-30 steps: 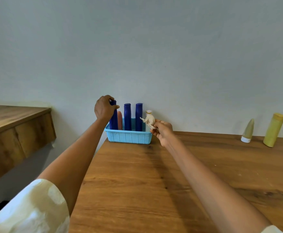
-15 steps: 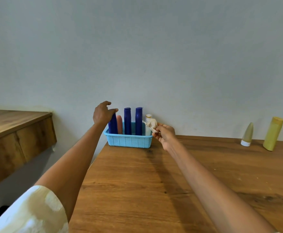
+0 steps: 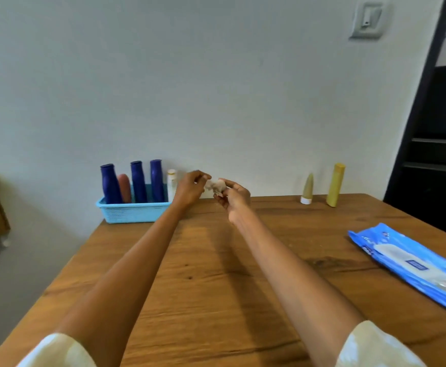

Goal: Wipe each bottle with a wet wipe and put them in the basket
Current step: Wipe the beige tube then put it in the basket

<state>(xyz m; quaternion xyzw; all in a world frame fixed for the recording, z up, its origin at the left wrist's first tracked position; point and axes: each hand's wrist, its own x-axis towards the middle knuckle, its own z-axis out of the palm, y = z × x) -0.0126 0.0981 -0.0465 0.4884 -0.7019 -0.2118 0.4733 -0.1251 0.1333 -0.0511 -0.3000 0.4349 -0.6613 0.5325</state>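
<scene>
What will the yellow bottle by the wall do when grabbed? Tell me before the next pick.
The yellow bottle stands tall and narrow on a small base, so a sideways nudge would probably tip it. Its smooth, rigid-looking plastic should hold shape in a grip, though it may be slippery against a wet wipe. It looks round, so once down it would likely roll across the table.

basket (image 3: pixel 133 212) on counter (image 3: pixel 216 274) far-left, at wall | five bottles upright in basket | my hands meet just right of basket, wipe (image 3: pixel 216 187) between my fingers (image 3: pixel 203 178) | two bottles stand far-right by wall, side by side | wipes pack (image 3: pixel 412 266) lies on counter at my right
</scene>
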